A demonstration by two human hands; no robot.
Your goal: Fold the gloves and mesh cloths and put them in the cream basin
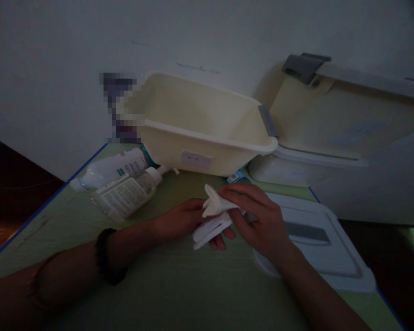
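Both hands meet over the middle of the table: the left hand (184, 217) grips a white cloth (218, 206) from the left, fingers underneath, while the right hand (262, 220) pinches its upper fold between thumb and fingers. Supporting it from below presumably leaves the other hand free to work the folds.

The green table (152, 289) bears everything. On its far side stands a cream tub (193, 138), close to the wall (207, 27), which likely leaves the near part open for the hands. Right of them a pale lid (313, 250) lies flat, probably for steadiness. To the left, a white bottle (112, 166) and a clear pump bottle (126, 196) lie on their sides, side by side.

The cloth looks soft, thin and layered, its edges crumpled; whether it is fabric or paper, I cannot tell.
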